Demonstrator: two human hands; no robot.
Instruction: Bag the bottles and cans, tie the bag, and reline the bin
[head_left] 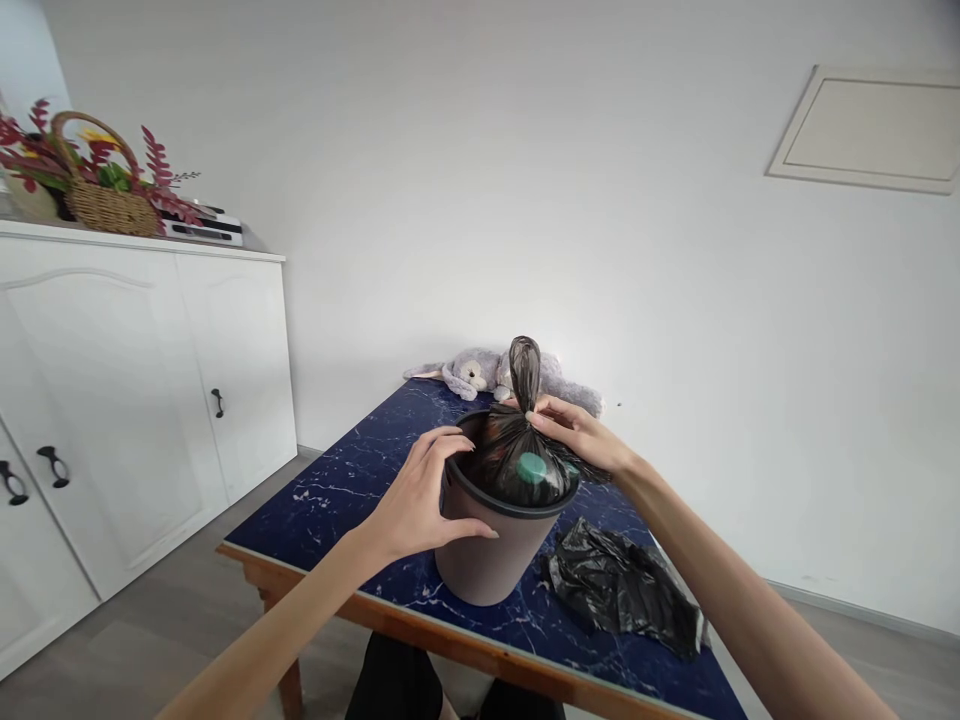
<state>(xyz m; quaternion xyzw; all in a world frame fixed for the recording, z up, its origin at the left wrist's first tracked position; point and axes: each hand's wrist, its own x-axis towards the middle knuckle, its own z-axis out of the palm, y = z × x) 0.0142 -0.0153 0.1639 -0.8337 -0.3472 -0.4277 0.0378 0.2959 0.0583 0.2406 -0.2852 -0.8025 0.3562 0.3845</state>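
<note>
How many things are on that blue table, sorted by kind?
Bins: 1, grey bin, left hand on its rim
Black bags: 2, tied bag in the bin, pinched by the right hand; loose bag on the table
Plush toys: 1, toy
Total: 4

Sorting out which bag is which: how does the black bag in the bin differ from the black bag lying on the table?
The bag in the bin is full and bulging, its neck knotted and pinched upright by the right hand; the loose bag lies flat, crumpled and untouched. The first sits inside the bin, steadied by the left hand; the second lies on the table beside it. Both are thin black plastic.
</note>
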